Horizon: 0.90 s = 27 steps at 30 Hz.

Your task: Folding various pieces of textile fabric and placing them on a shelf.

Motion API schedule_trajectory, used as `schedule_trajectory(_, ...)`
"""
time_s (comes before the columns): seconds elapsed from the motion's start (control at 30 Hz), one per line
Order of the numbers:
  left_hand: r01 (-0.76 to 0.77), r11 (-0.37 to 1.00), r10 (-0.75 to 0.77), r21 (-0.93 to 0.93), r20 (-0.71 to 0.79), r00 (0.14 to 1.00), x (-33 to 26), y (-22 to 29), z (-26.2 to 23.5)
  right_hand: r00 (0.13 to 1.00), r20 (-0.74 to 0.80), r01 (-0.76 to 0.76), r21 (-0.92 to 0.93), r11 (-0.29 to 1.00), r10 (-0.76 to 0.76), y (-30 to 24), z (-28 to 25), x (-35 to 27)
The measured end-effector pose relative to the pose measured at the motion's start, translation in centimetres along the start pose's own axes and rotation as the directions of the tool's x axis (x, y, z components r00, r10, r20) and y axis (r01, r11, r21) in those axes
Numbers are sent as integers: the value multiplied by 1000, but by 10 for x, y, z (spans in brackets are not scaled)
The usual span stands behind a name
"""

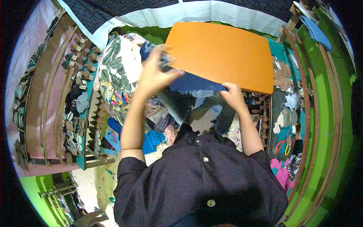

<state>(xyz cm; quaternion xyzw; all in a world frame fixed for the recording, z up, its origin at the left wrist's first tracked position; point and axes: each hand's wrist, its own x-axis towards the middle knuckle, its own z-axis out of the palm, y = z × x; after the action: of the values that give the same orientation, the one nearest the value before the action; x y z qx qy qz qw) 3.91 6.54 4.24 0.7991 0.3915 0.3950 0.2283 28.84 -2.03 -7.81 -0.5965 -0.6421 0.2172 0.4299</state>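
My left hand (158, 72) is raised at the near left corner of the orange tabletop (223, 53). Its fingers and thumb are spread, slightly smeared by motion. Just past it is a dark blue bundle (146, 51), and a blurred greyish patch shows between the fingers. My right hand (233, 97) is closed at the table's near edge, pinching the right end of a navy blue cloth (194, 82). The cloth stretches left along that edge toward my left hand. Part of it is hidden under the left hand.
A heap of patterned fabrics (119, 68) rises left of the table. Wooden racks with many shoes (73, 132) stand farther left. On the right are fabric scraps (289, 102), orange-handled scissors (280, 145) and long wooden rails (310, 113). White-edged dark cloth (211, 9) hangs behind.
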Motion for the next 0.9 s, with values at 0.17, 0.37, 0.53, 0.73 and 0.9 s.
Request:
schedule_trajectory(0.17, -44, 973, -86, 227, 531, 843, -33, 17, 75, 994, -22, 110, 103, 989, -108, -65, 7, 4)
schedule_trajectory(0.37, -31, 980, -40, 198, 345, 938, -23, 14, 82, 992, 25, -124, 294, 948, 122, -57, -8, -5)
schedule_trajectory(0.53, -19, 1000, 19, -5, 94, 995, 4, 25, 82, 972, -125, -195, 46, 980, 199, -33, -10, -19)
schedule_trajectory(0.73, -133, 963, 95, -236, -167, 981, 38, 58, 70, 955, -38, -280, 204, 938, 293, -19, 16, -54)
schedule_trajectory(0.9, -129, 975, 83, -180, -244, 966, 55, 55, 51, 917, -79, -364, 238, 901, 391, 18, 49, -89)
